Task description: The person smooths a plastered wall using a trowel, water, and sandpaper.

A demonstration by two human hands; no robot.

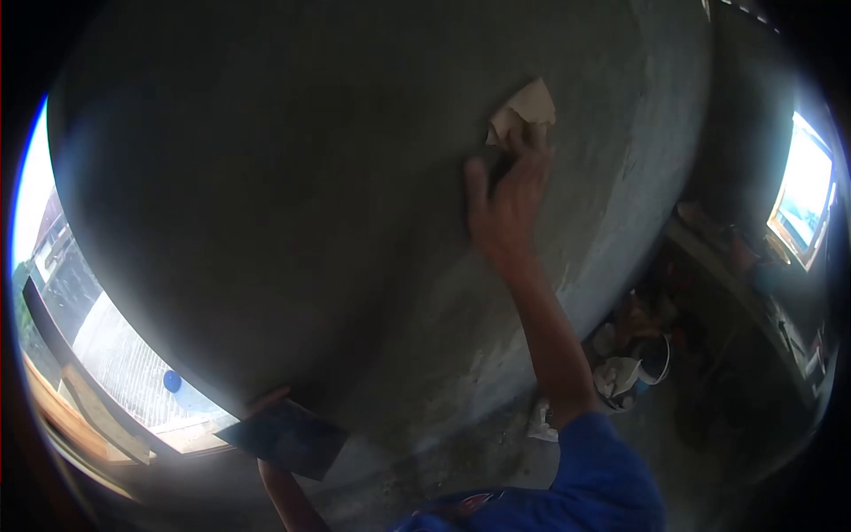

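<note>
My right hand [510,199] is raised against a grey plastered wall [355,177]. Its fingertips grip a crumpled, torn-edged beige piece of paper [529,105] and press it to the wall surface. Low on the left, my left hand [269,399] holds a dark, flat rectangular plate [288,436] that looks like a plastering trowel. The plate covers most of that hand, so only a bit of finger shows above it and the forearm below. Any handle of the plate is hidden.
A window opening [133,355] lies at the left, with a wooden frame piece [89,412] and a blue round object [172,381] outside. Bags and a bucket [654,359] stand on the floor at the lower right. Another bright window [805,182] is far right.
</note>
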